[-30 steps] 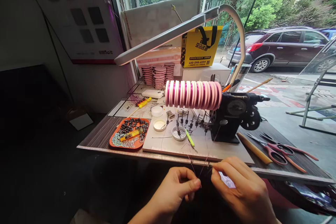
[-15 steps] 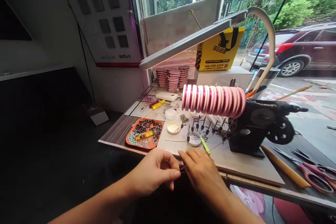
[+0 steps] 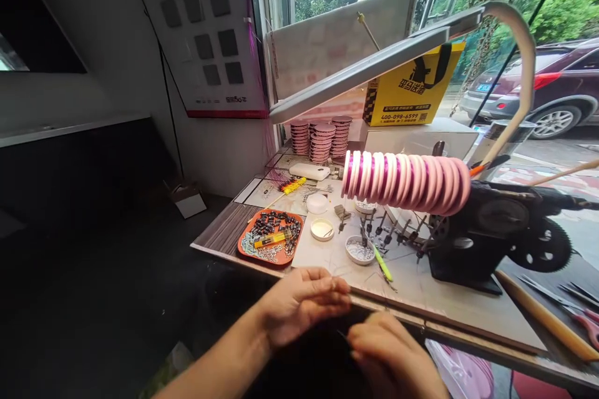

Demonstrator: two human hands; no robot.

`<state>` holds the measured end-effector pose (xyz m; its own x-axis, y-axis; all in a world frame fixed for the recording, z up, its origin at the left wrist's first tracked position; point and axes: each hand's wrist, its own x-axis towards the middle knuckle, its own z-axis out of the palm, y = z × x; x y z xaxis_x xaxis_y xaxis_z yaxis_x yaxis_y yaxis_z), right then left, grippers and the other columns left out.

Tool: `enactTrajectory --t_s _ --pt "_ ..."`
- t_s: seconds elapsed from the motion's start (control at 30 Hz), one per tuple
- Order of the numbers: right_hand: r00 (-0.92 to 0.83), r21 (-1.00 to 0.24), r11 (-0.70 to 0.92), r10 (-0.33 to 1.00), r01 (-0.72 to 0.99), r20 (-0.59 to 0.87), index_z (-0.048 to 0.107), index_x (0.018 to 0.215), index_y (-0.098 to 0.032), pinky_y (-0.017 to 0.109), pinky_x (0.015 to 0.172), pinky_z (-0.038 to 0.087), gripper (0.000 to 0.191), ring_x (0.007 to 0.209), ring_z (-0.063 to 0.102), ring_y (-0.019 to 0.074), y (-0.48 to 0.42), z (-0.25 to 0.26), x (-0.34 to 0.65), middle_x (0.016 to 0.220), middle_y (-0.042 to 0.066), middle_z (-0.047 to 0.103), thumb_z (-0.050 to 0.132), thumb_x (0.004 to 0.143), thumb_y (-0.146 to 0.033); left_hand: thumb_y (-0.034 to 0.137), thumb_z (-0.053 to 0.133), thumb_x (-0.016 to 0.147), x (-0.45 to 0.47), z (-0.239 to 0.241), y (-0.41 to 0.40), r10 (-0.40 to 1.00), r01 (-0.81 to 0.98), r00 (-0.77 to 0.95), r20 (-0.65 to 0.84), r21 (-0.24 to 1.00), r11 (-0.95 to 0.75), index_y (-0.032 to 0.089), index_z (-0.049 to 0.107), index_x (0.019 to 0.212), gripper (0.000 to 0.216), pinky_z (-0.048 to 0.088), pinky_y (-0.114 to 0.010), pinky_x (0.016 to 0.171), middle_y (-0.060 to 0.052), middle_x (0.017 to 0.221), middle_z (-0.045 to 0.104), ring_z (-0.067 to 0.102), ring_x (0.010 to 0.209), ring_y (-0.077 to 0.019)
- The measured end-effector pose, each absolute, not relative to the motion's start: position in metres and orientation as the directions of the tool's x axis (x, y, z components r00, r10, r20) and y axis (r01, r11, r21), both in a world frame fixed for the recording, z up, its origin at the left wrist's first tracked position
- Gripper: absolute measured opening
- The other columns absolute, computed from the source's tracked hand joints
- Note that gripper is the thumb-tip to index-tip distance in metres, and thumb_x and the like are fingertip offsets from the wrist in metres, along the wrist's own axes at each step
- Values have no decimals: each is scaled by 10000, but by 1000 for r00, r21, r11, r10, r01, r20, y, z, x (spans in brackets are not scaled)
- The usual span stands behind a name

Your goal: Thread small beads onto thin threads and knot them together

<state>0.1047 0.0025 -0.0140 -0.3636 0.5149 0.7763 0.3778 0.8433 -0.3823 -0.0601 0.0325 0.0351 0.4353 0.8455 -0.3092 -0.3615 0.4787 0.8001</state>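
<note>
My left hand [image 3: 309, 300] hovers just off the table's front edge, fingers stretched to the right and thumb lying near them. I see nothing in it. To its right and lower, apart from it, is my right hand [image 3: 393, 346], slightly blurred, with curled fingers. A thin sliver shows by its fingertips; what it belongs to I cannot make out. Beyond the hands, a white dish of small silvery pieces [image 3: 360, 250] stands beside a lime-green handled tool [image 3: 384, 265]. Several dark small fittings [image 3: 390, 234] hang under a row of pink spools [image 3: 405, 181].
An orange tray [image 3: 246, 248] holds black and silvery small parts and a yellow packet. A cream dish [image 3: 322, 230] stands beside it. The spools' black geared stand [image 3: 461, 255] is at right, near scissors [image 3: 559, 299]. A lamp [image 3: 374, 68] arches overhead. Pink spool stacks [image 3: 322, 140] stand behind.
My hands have moved apart; the right has gone down and right and curled. The left has loosened from its pinch and shifted right. The view has swung left.
</note>
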Motion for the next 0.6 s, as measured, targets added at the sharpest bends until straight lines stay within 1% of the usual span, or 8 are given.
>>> enactTrajectory --t_s 0.03,0.1,0.13,0.17,0.23,0.37,0.47,0.6 --pt "-267 -536 780 618 323 739 484 893 -220 214 555 468 156 589 567 125 -4 -13 111 687 1 591 344 959 -201 264 806 586 -53 27 24 832 -488 451 -323 691 533 126 677 677 210 475 -302 793 -34 782 706 652 757 -146" --pt "-104 -818 564 825 113 555 491 892 -233 186 591 497 135 631 590 117 -13 -14 119 723 -6 598 375 959 -254 226 784 628 -39 12 9 840 -672 450 -304 504 543 132 699 703 148 467 -308 837 -44 805 730 658 827 -164" --pt "-66 -898 440 895 -19 441 507 876 -234 186 617 505 132 652 595 118 -15 -15 120 734 -7 603 406 950 -276 205 771 646 -32 6 2 846 -730 448 -290 427 533 124 710 704 117 464 -298 850 -52 817 738 660 837 -165" --pt "-51 -933 333 938 -136 342 525 858 -231 190 638 509 134 671 597 121 -15 -17 120 742 -4 610 440 936 -297 197 758 664 -27 2 -4 853 -768 444 -274 374 520 113 721 716 105 463 -288 853 -58 830 744 663 829 -165" --pt "-49 -936 221 969 -274 243 559 834 -218 205 662 510 145 690 597 133 -15 -20 117 737 8 619 507 903 -333 186 737 688 -20 -4 -10 858 -807 449 -250 299 509 90 735 729 105 463 -275 857 -65 841 749 669 808 -167" --pt "-6 -913 109 993 -393 121 597 774 -195 206 657 503 176 681 583 138 -13 -22 114 712 13 612 613 832 -360 173 729 695 -17 -6 -11 847 -819 478 -232 230 526 83 743 721 94 456 -276 871 -68 849 752 670 819 -182" --pt "-9 -899 77 996 -430 89 599 763 -197 206 656 506 175 679 577 136 -14 -22 116 716 11 612 630 817 -361 180 743 680 -17 -6 -9 846 -819 485 -223 225 528 85 744 714 101 454 -284 877 -70 854 752 668 832 -195" --pt "-19 -918 103 993 -382 120 600 775 -211 200 668 505 146 688 580 133 -14 -21 118 717 5 616 605 840 -342 171 735 688 -17 -6 -8 856 -828 463 -228 233 510 85 743 710 89 460 -284 868 -76 848 753 673 805 -188"
